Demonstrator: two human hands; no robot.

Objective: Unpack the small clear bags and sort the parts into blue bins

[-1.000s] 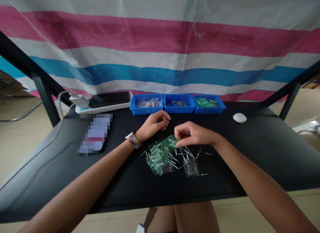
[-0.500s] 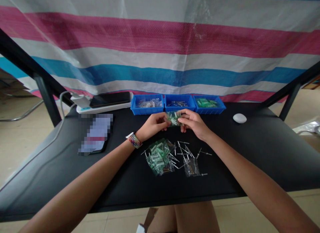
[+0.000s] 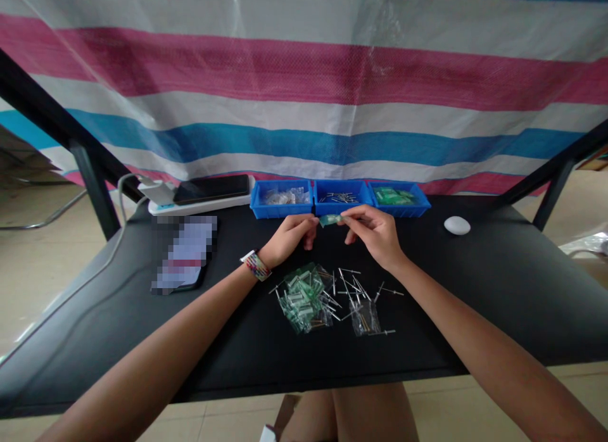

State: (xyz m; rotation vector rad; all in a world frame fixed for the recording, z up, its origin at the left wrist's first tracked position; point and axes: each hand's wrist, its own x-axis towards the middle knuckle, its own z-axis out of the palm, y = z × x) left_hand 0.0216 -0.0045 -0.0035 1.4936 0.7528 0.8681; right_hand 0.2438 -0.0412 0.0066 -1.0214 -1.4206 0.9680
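Observation:
My right hand [image 3: 373,233] pinches a small green packet [image 3: 329,220] above the black table [image 3: 475,290], just in front of the blue bins. My left hand [image 3: 289,237] is curled beside it, its fingertips close to the packet's left end; I cannot see whether they touch it. Between my forearms lies a heap of green packets [image 3: 300,295], with several loose metal pins [image 3: 354,285] and a clear bag of pins [image 3: 365,318] to its right.
Three blue bins stand in a row at the back: one with clear bags [image 3: 282,197], one with pins [image 3: 341,197], one with green packets [image 3: 399,196]. A power strip with a phone [image 3: 209,190] on it, a blurred phone [image 3: 185,253] and a white puck [image 3: 456,225] lie nearby.
My right hand picked a green packet off the heap and carried it up toward the bins. My left hand met it, then drew slightly back.

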